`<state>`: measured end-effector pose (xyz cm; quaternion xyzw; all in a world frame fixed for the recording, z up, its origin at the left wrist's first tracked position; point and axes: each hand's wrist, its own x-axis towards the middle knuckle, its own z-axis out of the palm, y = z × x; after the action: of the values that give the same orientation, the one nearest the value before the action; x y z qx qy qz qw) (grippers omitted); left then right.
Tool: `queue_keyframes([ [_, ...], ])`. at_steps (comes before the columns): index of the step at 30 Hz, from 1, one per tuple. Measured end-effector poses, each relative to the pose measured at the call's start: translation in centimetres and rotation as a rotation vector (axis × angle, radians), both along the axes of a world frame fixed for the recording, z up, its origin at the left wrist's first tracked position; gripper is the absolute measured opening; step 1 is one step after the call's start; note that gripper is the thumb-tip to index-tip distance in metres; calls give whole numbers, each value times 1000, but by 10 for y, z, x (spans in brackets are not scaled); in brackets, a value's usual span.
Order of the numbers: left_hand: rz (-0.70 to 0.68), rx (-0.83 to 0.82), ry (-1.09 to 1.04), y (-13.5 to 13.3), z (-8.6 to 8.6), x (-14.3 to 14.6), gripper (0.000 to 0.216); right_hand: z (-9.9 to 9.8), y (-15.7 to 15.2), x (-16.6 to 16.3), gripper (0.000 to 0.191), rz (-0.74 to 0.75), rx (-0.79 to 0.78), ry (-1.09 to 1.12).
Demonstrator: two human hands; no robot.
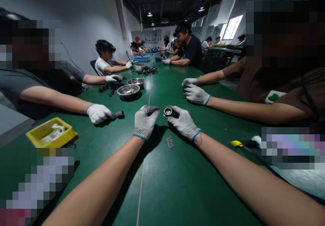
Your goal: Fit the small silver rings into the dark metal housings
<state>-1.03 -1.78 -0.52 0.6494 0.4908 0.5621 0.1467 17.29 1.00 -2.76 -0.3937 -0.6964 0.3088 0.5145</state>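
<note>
My right hand [183, 120], in a white knit glove with a blue cuff, grips a short black cylindrical part [168, 111]. Its open round end faces me, showing a pale rim and small details inside. My left hand [146, 119], gloved the same way, is just left of that part and apart from it. Its thumb and fingertips are pressed together; whatever they pinch, if anything, is too small to make out. Below my hands, several small metal rings or nuts [170, 141] lie in a tight cluster on the green table [162, 185].
Two metal bowls [128, 91] stand ahead on the left, beside dark parts. A yellow bin [52, 133] holds white items. A co-worker's gloved hand [100, 113] at left holds a dark cylindrical part [119, 114]. Another person's gloved hands [196, 92] rest at right, near a yellow-tipped cable [236, 143].
</note>
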Motion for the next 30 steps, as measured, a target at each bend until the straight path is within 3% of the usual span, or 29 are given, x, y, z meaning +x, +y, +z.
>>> queue_keyframes([
  [7, -97, -22, 35, -7, -1, 14, 8, -1, -2, 1, 42, 23, 123, -123],
  [19, -279, -310, 89, 2, 13, 3, 14, 4, -6, 2, 46, 29, 150, -265],
  [24, -281, -281, 185, 5, 17, 2, 14, 4, -7, 3, 43, 39, 140, -303],
  [30, -363, -280, 150, 5, 15, -2, 20, 5, -7, 3, 42, 43, 137, -295],
])
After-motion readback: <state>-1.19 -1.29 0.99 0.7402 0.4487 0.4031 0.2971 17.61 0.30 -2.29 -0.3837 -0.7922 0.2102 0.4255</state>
